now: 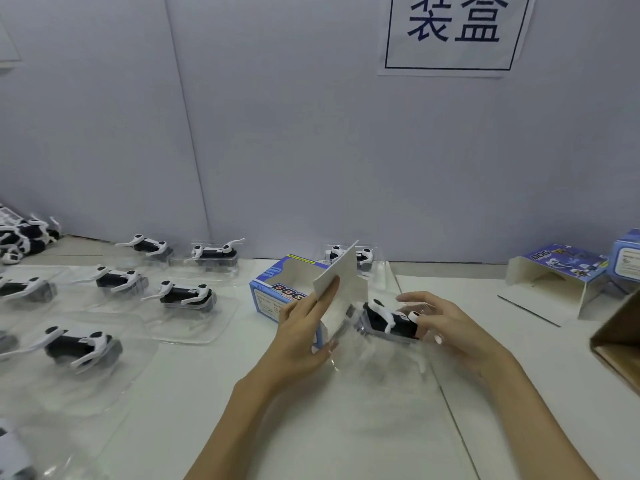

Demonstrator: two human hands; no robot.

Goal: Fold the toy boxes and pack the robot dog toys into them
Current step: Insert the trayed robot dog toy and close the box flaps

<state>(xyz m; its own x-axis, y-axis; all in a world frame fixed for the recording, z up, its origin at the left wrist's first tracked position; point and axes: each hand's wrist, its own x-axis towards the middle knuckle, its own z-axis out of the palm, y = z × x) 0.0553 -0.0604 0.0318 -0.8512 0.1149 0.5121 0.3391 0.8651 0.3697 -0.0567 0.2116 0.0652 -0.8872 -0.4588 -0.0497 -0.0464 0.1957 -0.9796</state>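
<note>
Nearest us, clear plastic blurs under the forearms and we can't trace its edges. Our left hand [304, 327] grips the blue toy box [277, 292], thumb and fingers clamped on its raised white cardboard flap [341, 271], which tilts up and hides part of the box mouth. Our right hand [440, 320] curls round the robot dog toy [384, 315], a glossy black body with white legs in a transparent tray, held just beside the open end of the box; fingertips hide the toy's rear. At the right edge we catch a brown carton [620, 341], cut off. Left, more dogs in trays [187, 296] lie on the pale table [502, 393]. Farther right, a half-folded box [557, 271] stands open. Behind, a wall sign [453, 32] loses its top.
</note>
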